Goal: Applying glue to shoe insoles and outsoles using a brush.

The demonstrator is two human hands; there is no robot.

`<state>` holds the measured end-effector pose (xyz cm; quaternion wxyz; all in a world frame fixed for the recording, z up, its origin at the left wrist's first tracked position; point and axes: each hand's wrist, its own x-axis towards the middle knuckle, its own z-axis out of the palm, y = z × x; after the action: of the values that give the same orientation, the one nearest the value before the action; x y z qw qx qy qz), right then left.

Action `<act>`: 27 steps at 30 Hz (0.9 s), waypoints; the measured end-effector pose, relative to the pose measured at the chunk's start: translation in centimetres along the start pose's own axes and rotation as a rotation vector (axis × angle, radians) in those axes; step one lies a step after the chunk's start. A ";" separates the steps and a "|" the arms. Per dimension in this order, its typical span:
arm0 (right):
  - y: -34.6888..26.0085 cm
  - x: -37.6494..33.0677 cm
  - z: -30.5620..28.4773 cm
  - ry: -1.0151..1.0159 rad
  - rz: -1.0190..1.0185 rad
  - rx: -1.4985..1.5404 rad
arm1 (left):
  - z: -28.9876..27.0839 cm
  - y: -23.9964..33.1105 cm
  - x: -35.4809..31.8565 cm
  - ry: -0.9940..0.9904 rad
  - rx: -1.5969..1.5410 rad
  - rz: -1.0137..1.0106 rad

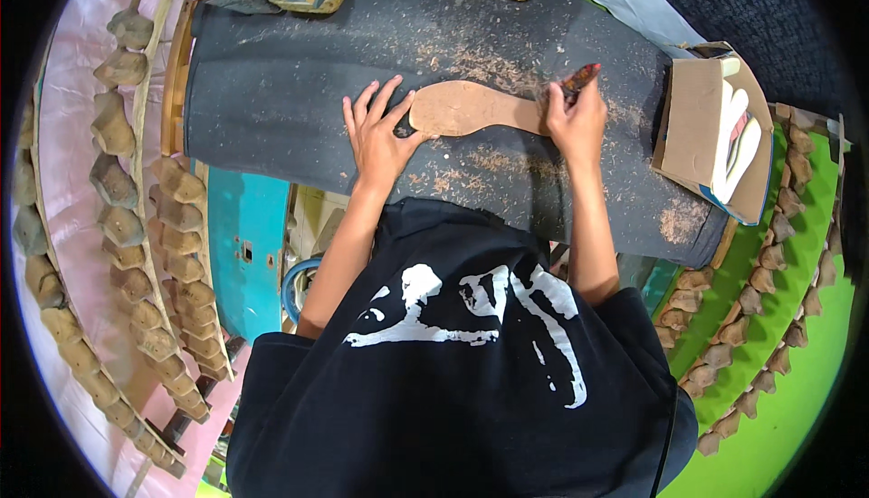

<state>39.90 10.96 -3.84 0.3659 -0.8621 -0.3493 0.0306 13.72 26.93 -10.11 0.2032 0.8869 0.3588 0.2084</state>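
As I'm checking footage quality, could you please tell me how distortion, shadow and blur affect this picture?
Head view: fisheye distortion bows the table, and black fills the corners; head view: a soft shadow lies left of the right forearm; head view: the sole looks fairly sharp.

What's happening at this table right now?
A person is working on a tan sole-shaped piece lying on the dark-covered table. The left hand is spread at the piece's wide left end, with thumb and index finger to either side of that end. The right hand grips a dark red-patterned tool at the narrow right end; its working tip is hidden. Shavings lie scattered around, and an open cardboard box of pale, curved pieces stands at the right.
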 end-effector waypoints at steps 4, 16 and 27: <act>1.0 2.2 -1.8 0.113 0.040 0.120 | 0.0 -0.4 -0.3 -0.034 0.025 0.021; 0.3 16.3 6.8 0.204 0.073 0.906 | -0.6 1.7 6.5 -0.110 -0.159 0.185; 1.6 16.4 12.0 0.383 0.240 0.555 | 3.6 4.1 15.1 -0.199 -0.446 0.082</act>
<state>49.47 27.76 -10.36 0.6389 -0.7548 -0.1488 0.0050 27.74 34.34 -7.58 0.4198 0.8500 0.2458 0.2022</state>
